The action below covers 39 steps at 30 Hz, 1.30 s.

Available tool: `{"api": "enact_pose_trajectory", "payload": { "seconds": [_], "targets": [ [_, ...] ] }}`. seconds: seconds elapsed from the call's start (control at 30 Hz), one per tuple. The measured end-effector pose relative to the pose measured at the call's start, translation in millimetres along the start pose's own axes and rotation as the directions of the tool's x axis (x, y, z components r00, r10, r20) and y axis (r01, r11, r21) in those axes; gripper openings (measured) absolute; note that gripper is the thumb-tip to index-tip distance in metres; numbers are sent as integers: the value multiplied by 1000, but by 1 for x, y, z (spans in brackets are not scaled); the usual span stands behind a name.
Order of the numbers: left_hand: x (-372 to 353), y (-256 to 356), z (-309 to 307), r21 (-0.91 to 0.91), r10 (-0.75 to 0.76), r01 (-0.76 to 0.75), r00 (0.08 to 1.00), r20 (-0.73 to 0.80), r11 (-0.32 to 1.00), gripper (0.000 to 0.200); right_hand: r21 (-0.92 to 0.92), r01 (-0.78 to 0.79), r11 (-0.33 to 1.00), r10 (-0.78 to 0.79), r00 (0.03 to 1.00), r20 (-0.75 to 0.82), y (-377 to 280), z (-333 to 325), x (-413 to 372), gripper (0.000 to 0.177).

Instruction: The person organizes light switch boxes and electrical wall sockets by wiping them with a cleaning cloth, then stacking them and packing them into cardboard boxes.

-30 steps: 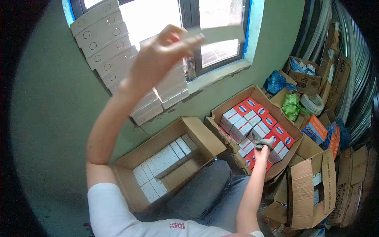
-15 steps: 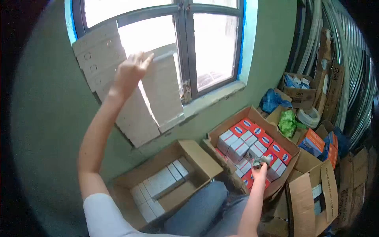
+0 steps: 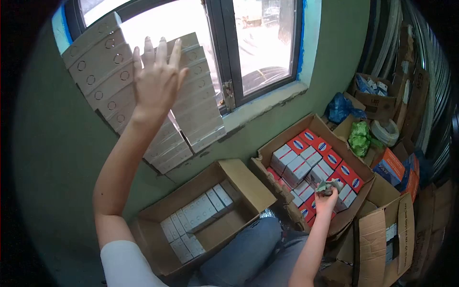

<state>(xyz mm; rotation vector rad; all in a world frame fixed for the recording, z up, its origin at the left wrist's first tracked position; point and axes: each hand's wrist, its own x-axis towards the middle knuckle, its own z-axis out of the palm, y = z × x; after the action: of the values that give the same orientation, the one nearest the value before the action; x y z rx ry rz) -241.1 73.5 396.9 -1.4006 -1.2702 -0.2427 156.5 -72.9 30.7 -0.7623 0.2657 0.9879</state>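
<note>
Up at the left, against the wall and window, the left stack of white boxes (image 3: 103, 79) rises in a slant, its pale faces marked with round outlines. Just beside it, a narrow gap between them lower down, is the right stack of white boxes (image 3: 198, 103). The left hand (image 3: 158, 83) is up there, back of it towards me, fingers fanned apart and pointing upward. The two stacks lie to either side of the fingers: the left one just beside the little finger, the right one behind the index finger and thumb, near its top left corner. Whether the fingertips press on anything, I can't tell.

Below, the open carton (image 3: 244, 191) holds small white boxes (image 3: 196, 213) in a long group, with bare cardboard along the edge nearest the knee (image 3: 244, 248).

To the right, the bigger carton (image 3: 287, 124) is packed with red-and-white boxes (image 3: 296, 167). Over its near right part is the right hand (image 3: 326, 200), fingers curled and closed round a crumpled wad (image 3: 330, 185); the wad pokes out beyond the fingers, above the boxes. Past that carton's right edge sit a green bag (image 3: 359, 138), a blue bag (image 3: 340, 106) and a coil (image 3: 385, 133).
</note>
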Motion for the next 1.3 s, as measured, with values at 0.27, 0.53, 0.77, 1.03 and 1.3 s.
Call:
{"api": "enact_pose_trajectory", "payload": {
  "seconds": [0.27,0.53,0.77,1.03,1.3],
  "targets": [
    [3,42,85,-300,-6,-46,985,-171,953,75,49,-19,999,12,991,133,-8,-13,3,35],
    [-13,56,51,-260,30,-130,934,-357,957,67,-99,29,995,-28,1000,6,-9,-13,1,75],
    [-251,115,-31,-953,662,-175,748,36,249,12,-269,-9,963,13,1000,15,-11,-41,7,40],
    [-503,128,80,-889,960,422,124,250,177,45,-598,196,777,-256,966,-17,-21,-38,-3,33],
    [-589,107,56,-914,835,-152,-372,405,375,58,-566,195,801,-120,978,168,-17,-45,-4,37]
  ]
}}
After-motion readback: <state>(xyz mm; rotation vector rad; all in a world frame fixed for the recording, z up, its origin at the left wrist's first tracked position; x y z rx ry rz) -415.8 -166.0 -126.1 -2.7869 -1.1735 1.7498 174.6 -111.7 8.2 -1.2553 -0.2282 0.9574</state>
